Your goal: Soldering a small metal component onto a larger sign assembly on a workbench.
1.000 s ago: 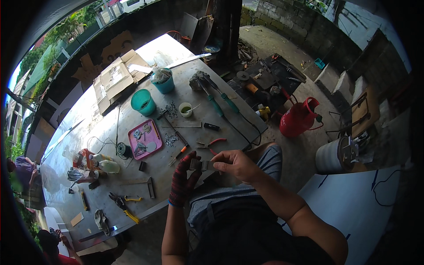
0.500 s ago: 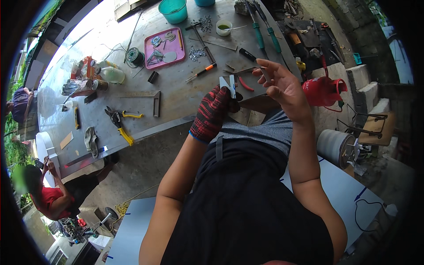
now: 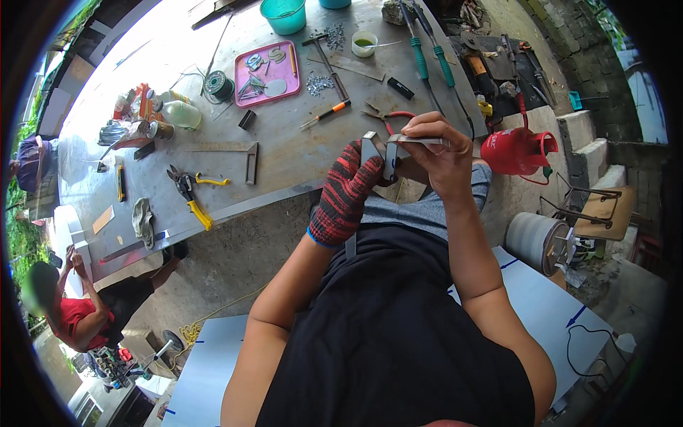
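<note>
Counter (image 3: pixel 292 153) stretches far and left in my feed, its near edge slanting toward the near left, with a gap between the gloved left hand (image 3: pixel 343 188) and the steel square (image 3: pixel 251 164), and the pliers (image 3: pixel 383 116) just far of the right hand (image 3: pixel 449 154). I see the left fingers closed on a metal piece (image 3: pixel 371 146) and the right fingers pinching a metal strip (image 3: pixel 425 140) just right of it; whether the two touch, I cannot tell.
</note>
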Tool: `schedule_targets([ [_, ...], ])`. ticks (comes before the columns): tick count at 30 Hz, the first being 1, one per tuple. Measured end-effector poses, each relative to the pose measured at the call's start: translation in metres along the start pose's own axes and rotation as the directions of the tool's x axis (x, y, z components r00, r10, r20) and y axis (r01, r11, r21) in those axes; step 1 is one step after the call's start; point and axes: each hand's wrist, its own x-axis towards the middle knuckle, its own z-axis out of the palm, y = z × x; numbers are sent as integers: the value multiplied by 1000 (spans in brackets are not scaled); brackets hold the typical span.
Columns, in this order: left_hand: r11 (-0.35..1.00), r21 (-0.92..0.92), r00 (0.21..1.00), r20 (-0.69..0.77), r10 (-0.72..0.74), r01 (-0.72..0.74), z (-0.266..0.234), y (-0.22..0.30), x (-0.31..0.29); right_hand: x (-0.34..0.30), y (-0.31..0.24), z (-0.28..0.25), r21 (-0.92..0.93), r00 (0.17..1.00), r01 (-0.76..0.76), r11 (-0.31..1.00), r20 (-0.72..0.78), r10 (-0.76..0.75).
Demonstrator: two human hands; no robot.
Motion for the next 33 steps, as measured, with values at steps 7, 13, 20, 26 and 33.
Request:
schedule_targets([
  [7,997,-67,991,126,-34,43,16,14,-6,2,-28,-7,-281,966,254,925,110,-232],
  [13,993,-92,994,86,-63,71,23,15,-7,5,-46,-8,-402,930,364,840,202,-307],
  [20,986,-161,998,54,-22,31,37,13,-10,3,-47,-10,-488,912,411,770,210,-354],
  [26,982,-187,1000,-6,4,-5,43,6,-12,2,-47,-9,-508,889,456,731,227,-397],
  [33,716,569,879,26,476,-404,43,-8,-11,-2,-48,-4,-573,862,495,653,233,-450],
])
